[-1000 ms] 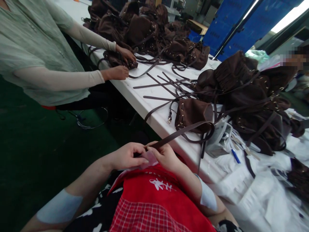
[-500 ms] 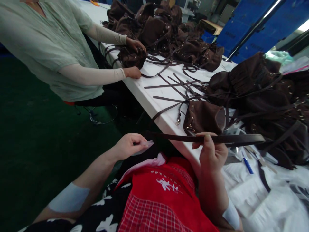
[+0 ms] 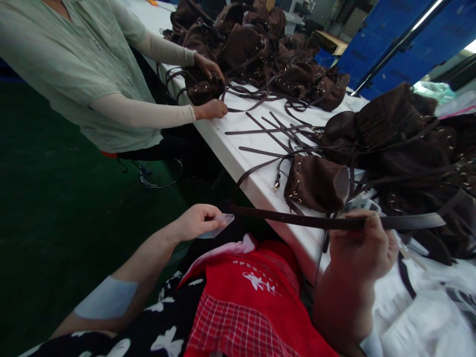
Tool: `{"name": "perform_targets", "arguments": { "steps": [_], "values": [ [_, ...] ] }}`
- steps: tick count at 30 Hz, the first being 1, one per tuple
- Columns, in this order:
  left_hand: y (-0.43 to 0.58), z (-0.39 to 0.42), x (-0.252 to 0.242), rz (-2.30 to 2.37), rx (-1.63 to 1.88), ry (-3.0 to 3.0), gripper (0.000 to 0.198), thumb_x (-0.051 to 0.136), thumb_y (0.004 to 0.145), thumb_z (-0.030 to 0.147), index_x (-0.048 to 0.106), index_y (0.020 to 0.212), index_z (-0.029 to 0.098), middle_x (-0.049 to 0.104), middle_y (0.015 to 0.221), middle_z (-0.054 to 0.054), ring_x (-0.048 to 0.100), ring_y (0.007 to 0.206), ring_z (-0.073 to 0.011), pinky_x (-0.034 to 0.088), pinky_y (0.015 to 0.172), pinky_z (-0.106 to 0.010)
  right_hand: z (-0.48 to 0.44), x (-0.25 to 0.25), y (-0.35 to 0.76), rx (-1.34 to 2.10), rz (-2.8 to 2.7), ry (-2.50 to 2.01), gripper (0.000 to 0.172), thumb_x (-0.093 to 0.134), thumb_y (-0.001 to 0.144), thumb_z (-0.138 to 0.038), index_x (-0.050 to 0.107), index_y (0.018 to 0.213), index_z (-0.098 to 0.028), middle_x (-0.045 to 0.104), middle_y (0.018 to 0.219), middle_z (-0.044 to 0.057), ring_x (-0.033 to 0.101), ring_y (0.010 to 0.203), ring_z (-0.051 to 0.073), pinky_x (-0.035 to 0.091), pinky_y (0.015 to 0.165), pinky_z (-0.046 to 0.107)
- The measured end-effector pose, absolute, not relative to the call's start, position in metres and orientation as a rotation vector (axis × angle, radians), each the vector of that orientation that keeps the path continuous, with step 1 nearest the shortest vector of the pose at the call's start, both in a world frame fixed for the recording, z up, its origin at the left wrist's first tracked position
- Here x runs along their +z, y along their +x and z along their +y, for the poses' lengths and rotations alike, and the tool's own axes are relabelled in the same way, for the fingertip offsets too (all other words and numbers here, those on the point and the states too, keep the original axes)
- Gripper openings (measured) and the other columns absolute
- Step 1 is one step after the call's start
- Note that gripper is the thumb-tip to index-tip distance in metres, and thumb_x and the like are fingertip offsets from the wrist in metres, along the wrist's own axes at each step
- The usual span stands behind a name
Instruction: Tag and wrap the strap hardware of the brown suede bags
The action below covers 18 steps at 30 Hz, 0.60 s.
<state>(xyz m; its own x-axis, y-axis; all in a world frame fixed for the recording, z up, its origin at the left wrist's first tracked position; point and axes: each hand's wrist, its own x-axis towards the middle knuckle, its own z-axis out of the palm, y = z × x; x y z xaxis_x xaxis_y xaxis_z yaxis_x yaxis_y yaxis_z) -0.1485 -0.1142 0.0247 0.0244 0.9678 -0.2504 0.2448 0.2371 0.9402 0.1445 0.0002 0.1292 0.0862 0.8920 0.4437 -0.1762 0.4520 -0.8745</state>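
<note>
A long dark brown strap [image 3: 297, 218] stretches level in front of me, above the white table's edge [image 3: 238, 163]. My left hand [image 3: 199, 221] is closed on its left end, together with a small pale cloth [image 3: 219, 224]. My right hand [image 3: 362, 245] is closed round the strap further right, thumb on top. A small brown drawstring bag [image 3: 316, 183] lies on the table just behind the strap.
Piles of brown bags [image 3: 401, 144] and loose straps [image 3: 267, 129] cover the table, with another pile [image 3: 256, 44] at the far end. A person in a pale green top [image 3: 74, 64] sits on the left, handling a bag [image 3: 203, 87]. White sheets [image 3: 427, 317] lie at the right.
My right hand has slid rightward along the strap, from beside my left hand to well out on the right. The strap is now stretched level. My left hand stayed put.
</note>
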Motion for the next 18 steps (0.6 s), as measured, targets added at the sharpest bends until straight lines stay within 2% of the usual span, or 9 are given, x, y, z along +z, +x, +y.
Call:
{"name": "perform_targets", "arguments": {
  "steps": [8, 12, 18],
  "values": [
    [-0.156, -0.113, 0.012, 1.449, 0.832, 1.182, 0.025, 0.064, 0.077, 0.037, 0.070, 0.076, 0.013, 0.067, 0.071, -0.002, 0.059, 0.065, -0.0147, 0.044, 0.061, -0.024, -0.003, 0.131, 0.148, 0.936, -1.238, -0.804, 0.022, 0.057, 0.086, -0.028, 0.067, 0.070, -0.016, 0.058, 0.058, 0.001, 0.045, 0.033, 0.009, 0.031, 0.030, 0.023],
    [-0.156, -0.112, 0.011, 1.439, 0.820, 1.177, 0.023, 0.065, 0.076, 0.037, 0.070, 0.076, 0.014, 0.067, 0.070, -0.001, 0.059, 0.065, -0.0148, 0.043, 0.060, -0.023, -0.003, 0.130, 0.147, 0.984, -1.200, -0.761, 0.021, 0.060, 0.084, -0.028, 0.068, 0.069, -0.015, 0.060, 0.061, 0.002, 0.048, 0.037, 0.011, 0.033, 0.031, 0.024],
    [-0.157, -0.111, 0.003, 1.438, 0.782, 1.169, 0.024, 0.066, 0.075, 0.038, 0.072, 0.076, 0.015, 0.068, 0.069, -0.001, 0.060, 0.064, -0.0155, 0.044, 0.060, -0.024, -0.003, 0.130, 0.147, 1.029, -1.227, -0.755, 0.020, 0.060, 0.084, -0.026, 0.069, 0.072, -0.013, 0.059, 0.054, 0.001, 0.050, 0.037, 0.012, 0.035, 0.031, 0.023]
  ]
}}
